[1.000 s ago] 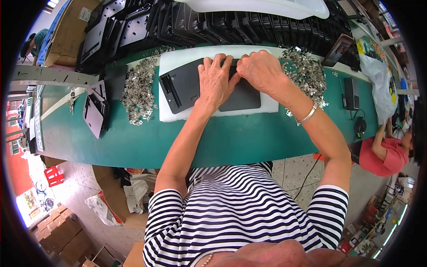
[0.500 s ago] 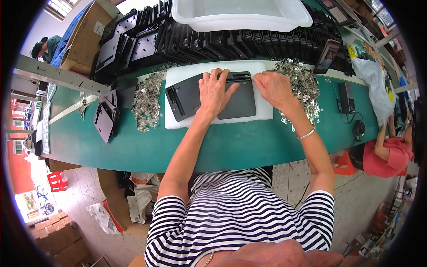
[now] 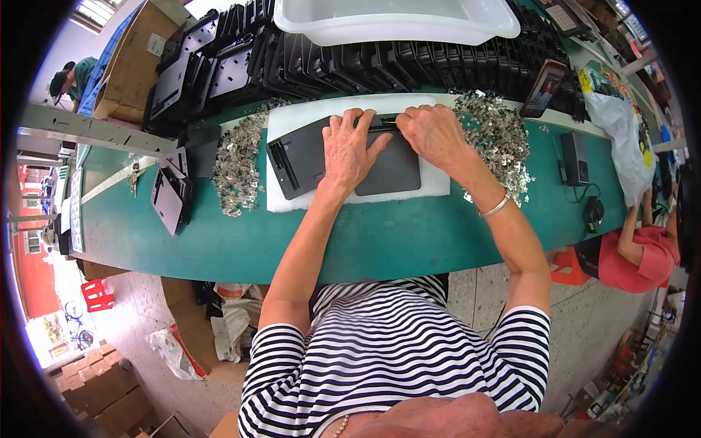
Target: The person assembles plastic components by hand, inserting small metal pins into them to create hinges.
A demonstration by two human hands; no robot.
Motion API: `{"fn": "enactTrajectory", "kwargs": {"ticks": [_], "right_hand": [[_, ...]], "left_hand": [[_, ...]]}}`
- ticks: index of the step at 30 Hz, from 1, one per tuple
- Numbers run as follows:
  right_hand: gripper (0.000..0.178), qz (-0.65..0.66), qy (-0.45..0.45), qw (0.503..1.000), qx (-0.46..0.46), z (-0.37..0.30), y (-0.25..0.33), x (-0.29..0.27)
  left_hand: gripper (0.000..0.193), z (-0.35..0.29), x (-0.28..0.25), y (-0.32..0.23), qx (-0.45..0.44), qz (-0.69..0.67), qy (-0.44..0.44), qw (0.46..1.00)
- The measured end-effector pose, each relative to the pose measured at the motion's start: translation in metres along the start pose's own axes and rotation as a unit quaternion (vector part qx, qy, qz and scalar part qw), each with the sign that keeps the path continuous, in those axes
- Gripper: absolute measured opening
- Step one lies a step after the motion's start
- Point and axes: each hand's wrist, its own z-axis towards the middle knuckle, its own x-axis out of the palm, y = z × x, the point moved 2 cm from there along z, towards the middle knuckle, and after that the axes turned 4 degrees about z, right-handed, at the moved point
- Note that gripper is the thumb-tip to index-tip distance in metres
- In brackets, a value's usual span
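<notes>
A dark grey flat plastic panel (image 3: 394,171) with slotted recesses along its edges lies on a white foam pad (image 3: 437,179). Spread over the panel's middle, my left hand (image 3: 347,152) presses it with the fingers toward the far edge and the thumb out to the right. My right hand (image 3: 432,135) is closed at the panel's far right edge, beside a long slot there. Whatever its fingertips pinch is hidden. Close to the right hand lies a heap of small shiny metal clips (image 3: 500,146), and a second heap of metal clips (image 3: 237,164) flanks the pad's left side.
Many black panels (image 3: 343,69) stand in a row at the back, with a white plastic tub (image 3: 409,33) on top. A phone (image 3: 544,87) leans at the back right near a black box-shaped device (image 3: 574,159). Several loose panels (image 3: 169,193) lie left on the green table (image 3: 219,244).
My right hand has moved left, from beyond the panel's right edge to over the slot's end. The left hand stays on the panel.
</notes>
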Motion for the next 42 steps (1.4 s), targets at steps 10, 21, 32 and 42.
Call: {"fn": "enactTrajectory", "kwargs": {"ticks": [10, 21, 32, 42], "right_hand": [[0.012, -0.011, 0.037, 0.999, -0.009, 0.007, 0.005, -0.001], [0.012, -0.071, 0.133, 0.987, -0.051, 0.033, 0.02, -0.012], [0.013, 0.144, -0.099, 0.972, 0.158, -0.037, -0.003, -0.038], [0.018, 0.385, -0.077, 0.852, 0.346, -0.105, 0.001, -0.036]], "left_hand": [[0.05, -0.001, -0.001, -0.001, 0.001, 0.002, 0.0, 1.0], [0.046, 0.004, -0.001, 0.0, 0.014, 0.008, 0.003, 1.0], [0.037, 0.006, -0.012, 0.005, 0.058, 0.085, 0.001, 0.995], [0.028, 0.057, -0.013, 0.002, 0.14, 0.017, 0.238, 0.961]]}}
